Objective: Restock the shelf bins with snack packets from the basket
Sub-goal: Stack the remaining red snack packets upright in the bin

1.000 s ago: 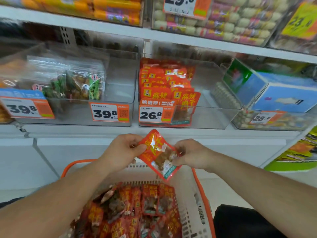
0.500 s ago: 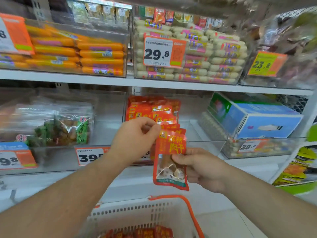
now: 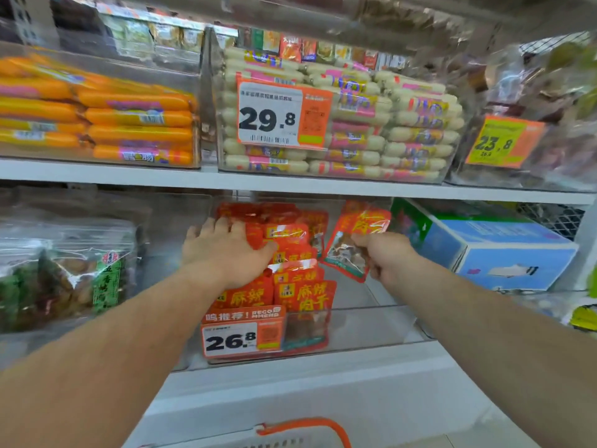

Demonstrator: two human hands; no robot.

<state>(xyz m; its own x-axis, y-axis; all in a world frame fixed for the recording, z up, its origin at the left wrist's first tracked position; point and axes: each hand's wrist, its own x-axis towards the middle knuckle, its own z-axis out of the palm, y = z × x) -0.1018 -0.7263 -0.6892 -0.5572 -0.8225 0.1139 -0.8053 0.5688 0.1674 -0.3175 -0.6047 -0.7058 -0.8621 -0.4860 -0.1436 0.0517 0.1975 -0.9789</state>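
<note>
Left hand (image 3: 226, 250) lies spread on the stacked red packets (image 3: 290, 253); right grip (image 3: 384, 253) pinches one snack packet (image 3: 352, 240).

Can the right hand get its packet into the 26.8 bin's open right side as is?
Probably yes: the right hand holds the red packet over the clear bin's bare side.
</note>
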